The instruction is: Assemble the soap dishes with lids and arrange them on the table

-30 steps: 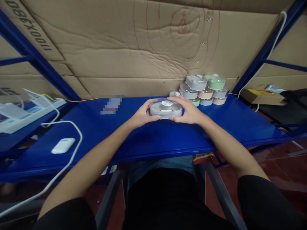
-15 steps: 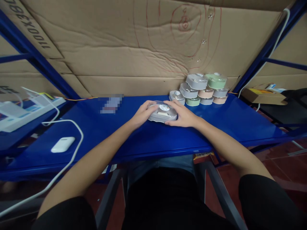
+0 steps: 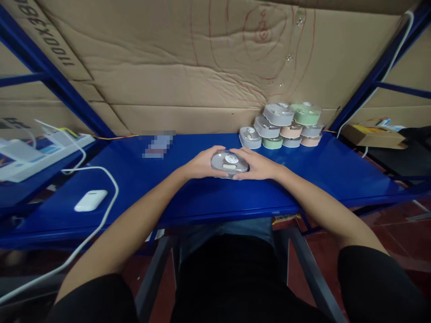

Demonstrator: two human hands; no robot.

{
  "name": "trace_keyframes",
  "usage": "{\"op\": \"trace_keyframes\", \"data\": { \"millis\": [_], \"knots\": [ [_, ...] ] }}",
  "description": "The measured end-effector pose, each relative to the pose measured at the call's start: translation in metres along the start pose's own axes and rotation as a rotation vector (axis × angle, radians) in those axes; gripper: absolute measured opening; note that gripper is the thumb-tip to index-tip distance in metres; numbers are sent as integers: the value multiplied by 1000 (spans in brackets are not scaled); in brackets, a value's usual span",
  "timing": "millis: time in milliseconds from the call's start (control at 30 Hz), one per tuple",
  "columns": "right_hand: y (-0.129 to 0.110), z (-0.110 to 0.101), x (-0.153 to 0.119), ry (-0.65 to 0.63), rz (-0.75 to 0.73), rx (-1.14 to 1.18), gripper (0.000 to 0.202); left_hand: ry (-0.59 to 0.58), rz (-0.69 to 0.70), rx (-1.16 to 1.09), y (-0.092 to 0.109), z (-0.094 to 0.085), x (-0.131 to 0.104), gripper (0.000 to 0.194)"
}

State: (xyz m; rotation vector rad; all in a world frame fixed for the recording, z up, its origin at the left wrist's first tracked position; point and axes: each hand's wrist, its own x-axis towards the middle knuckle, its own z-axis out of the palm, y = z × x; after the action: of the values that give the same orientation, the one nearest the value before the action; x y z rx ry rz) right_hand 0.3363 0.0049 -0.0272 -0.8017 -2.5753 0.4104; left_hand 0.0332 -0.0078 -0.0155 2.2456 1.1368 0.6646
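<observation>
Between my two hands is a grey oval plastic box [image 3: 220,162] with a clear lid, a round white sticker and a small pale tab on its front. My left hand [image 3: 203,163] grips its left end, thumb along the front. Wrapped round the right end is my right hand [image 3: 259,164], its thumb low at the front. The fingers behind the box are partly hidden. Beyond my right hand, similar lidded boxes in grey, green and peach are stacked, with a grey box [image 3: 278,115] and a green box [image 3: 307,114] on top.
A blue table [image 3: 198,197] lies under my hands, backed by a cardboard wall [image 3: 161,89]. On the left are a white earbud case [image 3: 90,200], a white cable [image 3: 115,181] and a power strip [image 3: 50,154]. A blurred-out item [image 3: 158,144] lies near the wall.
My hands have brought the grey box slightly nearer and lower. My left thumb has come off the lid top down to the front side. The stack stays as it was.
</observation>
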Motion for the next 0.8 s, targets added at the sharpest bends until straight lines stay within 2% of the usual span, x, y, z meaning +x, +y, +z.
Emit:
{"op": "trace_keyframes", "data": {
  "millis": [133,333,533,800],
  "knots": [
    [-2,0,0,0,-4,12,110,-5,-1,-16,-2,0,0,111],
    [-5,1,1,-15,22,-6,114,-42,3,-8,-1,-5,-1,105],
    [-5,5,3,-8,26,-9,107,-52,-32,12,1,-8,-2,108],
    [-11,5,4,-7,76,-78,108,-95,15,13,-10,-10,1,109]
  ]
}}
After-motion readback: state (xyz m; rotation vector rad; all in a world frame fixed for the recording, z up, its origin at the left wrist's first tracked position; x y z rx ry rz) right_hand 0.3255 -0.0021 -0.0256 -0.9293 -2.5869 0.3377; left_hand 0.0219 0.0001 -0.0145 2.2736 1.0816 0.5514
